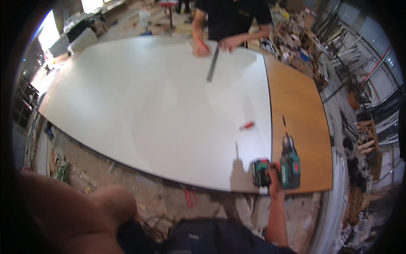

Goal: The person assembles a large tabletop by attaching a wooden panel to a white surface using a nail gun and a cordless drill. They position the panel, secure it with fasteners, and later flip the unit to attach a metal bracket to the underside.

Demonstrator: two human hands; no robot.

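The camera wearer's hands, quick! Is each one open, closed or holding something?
Left hand: can't be told; only blurred bare skin shows at lower left.
Right hand: closed, holding the green and black drill.

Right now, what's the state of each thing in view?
Cordless drill: held, battery attached, bit pointing forward.
Right hand: closed around the drill.
White panel: lying flat.
Brown panel: flat alongside it.
Ruler: on the white panel, held by a co-worker's hand.
Red pencil: in the co-worker's other hand.
Small red item: lying loose on the white panel.
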